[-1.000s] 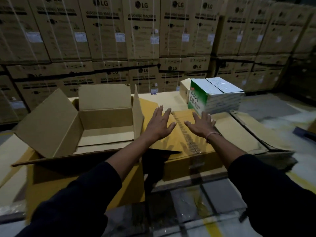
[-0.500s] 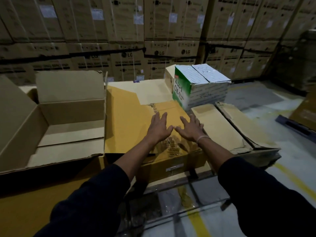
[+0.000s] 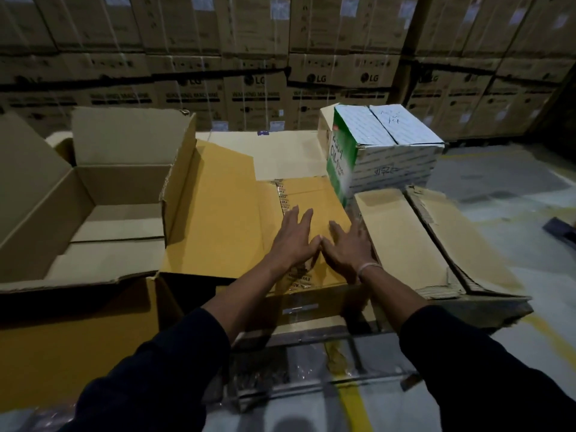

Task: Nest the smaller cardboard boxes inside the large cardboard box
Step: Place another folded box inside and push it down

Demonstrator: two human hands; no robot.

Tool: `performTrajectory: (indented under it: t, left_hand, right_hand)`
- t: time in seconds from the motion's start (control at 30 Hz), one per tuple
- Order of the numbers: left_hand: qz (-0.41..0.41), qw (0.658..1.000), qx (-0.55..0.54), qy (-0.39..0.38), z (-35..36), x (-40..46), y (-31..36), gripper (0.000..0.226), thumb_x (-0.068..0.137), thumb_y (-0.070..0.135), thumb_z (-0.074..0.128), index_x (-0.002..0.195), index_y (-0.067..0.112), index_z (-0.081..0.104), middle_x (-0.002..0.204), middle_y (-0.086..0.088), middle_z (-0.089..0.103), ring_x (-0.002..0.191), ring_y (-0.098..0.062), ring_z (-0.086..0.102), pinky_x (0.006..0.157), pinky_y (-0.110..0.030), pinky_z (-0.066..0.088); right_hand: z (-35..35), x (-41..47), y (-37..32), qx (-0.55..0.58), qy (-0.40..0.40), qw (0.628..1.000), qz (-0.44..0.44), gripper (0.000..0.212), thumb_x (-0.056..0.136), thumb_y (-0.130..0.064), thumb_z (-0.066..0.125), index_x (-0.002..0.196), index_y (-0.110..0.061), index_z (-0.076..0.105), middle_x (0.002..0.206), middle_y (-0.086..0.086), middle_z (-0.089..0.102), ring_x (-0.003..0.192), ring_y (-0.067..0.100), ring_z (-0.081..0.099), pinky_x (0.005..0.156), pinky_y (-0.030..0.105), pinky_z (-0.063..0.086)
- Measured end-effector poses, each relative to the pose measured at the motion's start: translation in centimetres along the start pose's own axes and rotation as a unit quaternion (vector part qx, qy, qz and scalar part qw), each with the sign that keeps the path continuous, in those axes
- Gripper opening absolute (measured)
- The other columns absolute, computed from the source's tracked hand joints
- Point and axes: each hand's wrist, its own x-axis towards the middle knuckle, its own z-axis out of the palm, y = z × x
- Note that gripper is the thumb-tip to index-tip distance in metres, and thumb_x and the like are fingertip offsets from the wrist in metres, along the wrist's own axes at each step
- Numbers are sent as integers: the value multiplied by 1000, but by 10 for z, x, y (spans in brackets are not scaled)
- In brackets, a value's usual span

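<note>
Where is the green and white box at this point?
In the head view the green and white box sits upper right, on the stacked cardboard beyond the right hand, in front of the wall of LG cartons.

Open large box (image 3: 103,194) beside taped yellow box (image 3: 305,198)

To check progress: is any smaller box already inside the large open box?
No, the large open box shows only its bare floor flaps.
</note>
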Motion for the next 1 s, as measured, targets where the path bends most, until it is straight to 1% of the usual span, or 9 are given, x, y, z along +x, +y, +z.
performTrajectory:
  t: [0.07,0.13,0.23,0.37,0.53,0.67,0.87,0.93,1.0]
  left_hand:
    - [-9,1000,9,5,4,-13,2,76,101,46,53,163,20,16,170,-14,5,157,-31,2,123,-46,18]
    - [-24,1000,8,17,7,-28,5,76,101,48,53,163,20,17,170,-14,5,157,-30,3,123,-46,18]
    - [-46,999,6,26,11,-55,12,76,101,50,52,162,20,19,170,-13,7,157,-28,4,123,-46,21]
    - [-70,997,31,30,21,-87,23,76,99,48,55,161,21,20,169,-12,9,156,-28,8,123,-47,24]
    - [-85,994,44,46,29,-129,43,75,100,46,56,161,21,20,168,-12,11,156,-28,10,122,-45,23]
    - [-97,993,46,50,37,-158,51,77,99,47,57,161,22,18,169,-10,10,155,-27,10,123,-48,25]
    - [-150,985,63,57,42,-195,48,80,99,47,56,163,23,14,170,-15,4,157,-33,0,127,-50,10]
    - [-184,979,71,51,42,-203,40,83,97,53,55,163,24,12,170,-15,1,156,-36,-5,126,-52,5]
    - [-223,970,87,53,42,-209,30,84,96,62,49,162,24,12,169,-16,-1,155,-37,-9,126,-53,0]
  right_hand:
    - [12,-11,4,-37,6,999,-7,77,96,-79,19,163,-41,21,168,29,4,154,49,9,123,61,15]
    - [16,-18,7,-67,17,997,-18,78,95,-80,14,163,-42,20,166,33,7,151,52,14,122,61,15]
    - [14,-25,11,-100,10,994,-36,78,96,-80,15,163,-40,19,165,35,8,149,52,19,119,59,17]
    - [16,-40,14,-137,0,989,-54,79,97,-78,18,163,-35,19,163,36,5,146,53,20,118,61,18]
    - [15,-72,22,-149,1,987,-66,79,97,-76,21,163,-33,20,162,36,5,144,53,23,115,59,23]
    - [17,-99,29,-150,8,986,-76,77,98,-75,21,162,-33,21,162,36,5,144,53,24,114,57,25]
    - [18,-132,38,-145,15,986,-78,76,97,-76,21,162,-35,19,162,33,5,142,51,27,115,56,25]
    - [16,-136,38,-143,12,986,-80,76,98,-76,21,161,-35,18,162,33,5,142,51,26,116,56,25]
    - [15,-137,38,-142,8,987,-80,76,98,-76,21,161,-35,19,162,33,6,142,51,27,116,56,25]
